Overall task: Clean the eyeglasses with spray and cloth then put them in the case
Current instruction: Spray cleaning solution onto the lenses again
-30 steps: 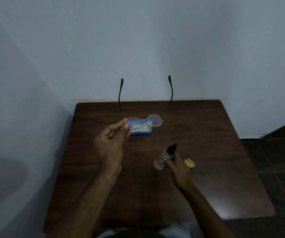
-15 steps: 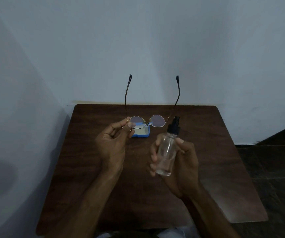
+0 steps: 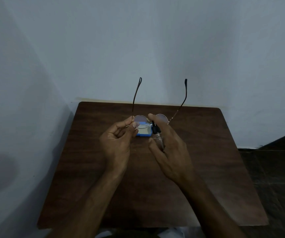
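Case point(image 3: 145, 133) on table point(image 3: 104, 186), toward back; eyeglasses point(image 3: 139, 119) above it; spray bottle point(image 3: 155, 133) just right.

Dark wood table point(image 3: 207, 169) in pale wall point(image 3: 138, 40) corner; dark tile floor point(image 3: 275, 169).

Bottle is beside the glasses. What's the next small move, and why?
Probably pump the spray bottle: the right hand holds it, a finger over its black nozzle, close to the eyeglasses that the left hand pinches by the rim.

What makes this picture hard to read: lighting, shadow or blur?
Head view: dim bluish light; a soft shadow darkens the left wall; the thin glasses rims fade against the dark table; the clear bottle is hard to make out.
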